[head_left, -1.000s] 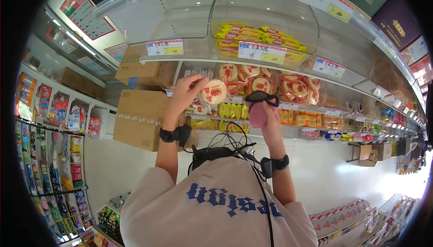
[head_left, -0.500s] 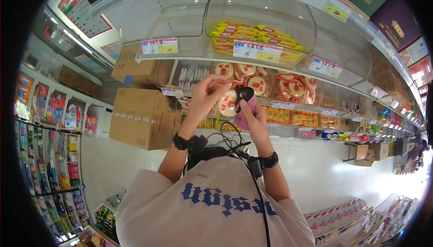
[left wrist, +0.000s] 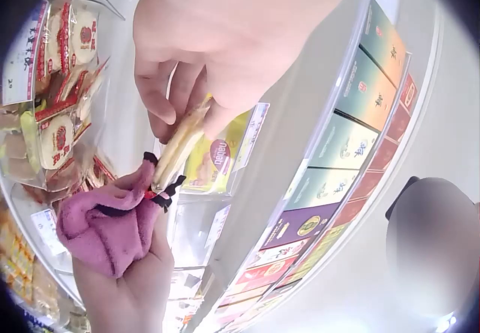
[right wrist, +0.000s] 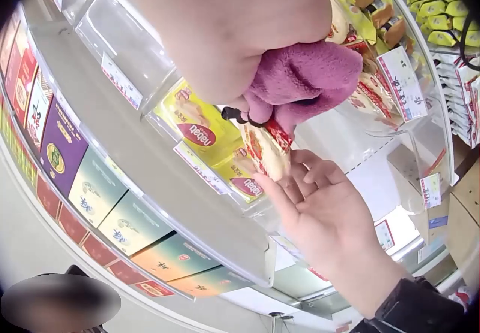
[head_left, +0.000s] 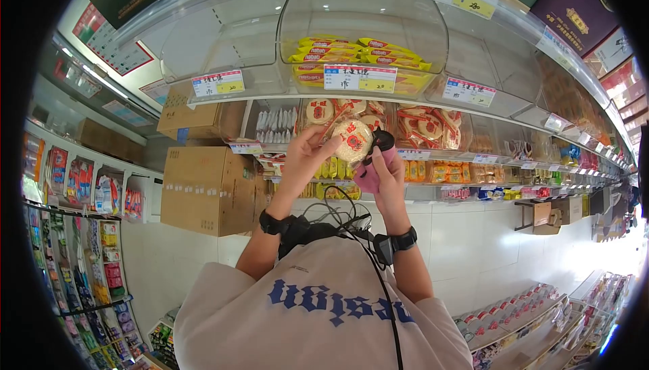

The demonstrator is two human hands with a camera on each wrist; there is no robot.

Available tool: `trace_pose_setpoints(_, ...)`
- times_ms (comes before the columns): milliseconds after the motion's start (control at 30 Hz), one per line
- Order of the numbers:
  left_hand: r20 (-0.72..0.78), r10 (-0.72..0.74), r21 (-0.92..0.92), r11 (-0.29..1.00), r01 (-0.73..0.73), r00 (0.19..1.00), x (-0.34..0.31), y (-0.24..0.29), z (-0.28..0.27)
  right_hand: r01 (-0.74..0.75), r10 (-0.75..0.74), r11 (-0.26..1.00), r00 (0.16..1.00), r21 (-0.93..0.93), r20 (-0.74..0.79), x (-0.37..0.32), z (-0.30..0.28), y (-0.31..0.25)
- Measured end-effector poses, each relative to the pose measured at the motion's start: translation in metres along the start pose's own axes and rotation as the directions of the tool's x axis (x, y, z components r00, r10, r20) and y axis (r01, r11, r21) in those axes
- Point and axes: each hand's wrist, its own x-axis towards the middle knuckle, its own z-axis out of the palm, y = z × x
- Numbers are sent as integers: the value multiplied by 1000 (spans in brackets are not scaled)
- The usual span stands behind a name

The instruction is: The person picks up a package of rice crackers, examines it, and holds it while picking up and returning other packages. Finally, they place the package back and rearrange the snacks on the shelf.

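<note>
My left hand (head_left: 304,159) pinches a round rice cracker packet (head_left: 354,141) between thumb and fingers, its clear wrapper printed in red. Held edge-on in the left wrist view, the same packet (left wrist: 177,149) points down toward a pink-purple fuzzy cloth (left wrist: 112,228) with black trim. My right hand (head_left: 390,179) grips that cloth at the packet's right edge. In the right wrist view the cloth (right wrist: 311,78) overlaps the packet's upper end, and the right fingertips are partly hidden by it. Both hands are in front of the shelf bin of similar crackers (head_left: 429,126).
Yellow wafer packs (head_left: 358,52) fill a clear bin above, behind price tags (head_left: 360,78). White slim packets (head_left: 276,125) lie in the bin at left. Cardboard boxes (head_left: 203,191) are stacked left of the shelf. Dark cables (head_left: 341,211) hang before the chest.
The hands have come together from apart, the left bringing the cracker packet right and the right bringing the cloth left to its edge. The view has shifted slightly rightward along the shelf.
</note>
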Motion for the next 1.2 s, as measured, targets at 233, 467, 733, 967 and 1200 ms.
trace_pose_setpoints(233,-52,70,49,997,-68,996,-2,2,-5,59,-65,996,993,-66,-100,4,-24,0)
trace_pose_setpoints(467,-16,62,78,995,-61,998,-1,-4,1,-87,96,968,995,-235,23,1,-14,-6)
trace_pose_setpoints(733,-171,121,-34,991,-129,978,4,-16,0,-33,129,871,978,-489,164,-11,-1,-3)
trace_pose_setpoints(967,-81,113,103,989,-104,990,4,-8,-5,-16,12,967,1000,-255,-20,-6,-6,-5)
trace_pose_setpoints(1200,20,115,182,976,-116,993,0,-19,14,-30,28,961,1000,-276,-11,-3,8,5)
